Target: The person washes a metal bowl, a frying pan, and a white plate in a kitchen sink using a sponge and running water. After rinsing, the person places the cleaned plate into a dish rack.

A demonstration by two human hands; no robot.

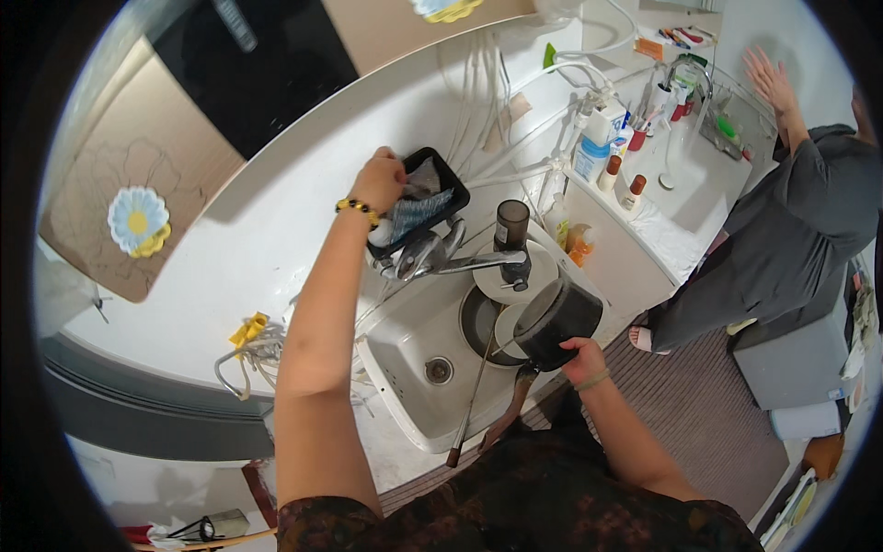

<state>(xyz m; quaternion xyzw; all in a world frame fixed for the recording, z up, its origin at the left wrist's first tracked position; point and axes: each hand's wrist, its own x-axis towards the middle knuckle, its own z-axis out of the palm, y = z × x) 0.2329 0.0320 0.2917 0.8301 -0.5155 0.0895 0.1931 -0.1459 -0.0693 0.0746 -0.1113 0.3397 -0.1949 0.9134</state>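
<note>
A dark cooking pot (559,324) is tilted over the right side of the white sink (407,414), its rim gripped by my right hand (585,360). Reaching to the black caddy (459,200) behind the chrome faucet (421,255), my left hand (379,181) has its fingers at the scrubbing pads (422,210) inside; whether they grip one is unclear. Below the pot lie a dark pan (476,321), a white plate (545,265) and a white bowl (509,330). A long thin utensil (476,393) and a wooden-handled utensil (507,417) lean across the sink's front edge.
A dark-capped bottle or dispenser (512,234) stands by the faucet spout. Bottles (579,241) stand to the sink's right. Another person (779,228) stands beside a washbasin (697,179) at right. Hoses (510,176) run along the wall, and a wire rack (259,348) is at left.
</note>
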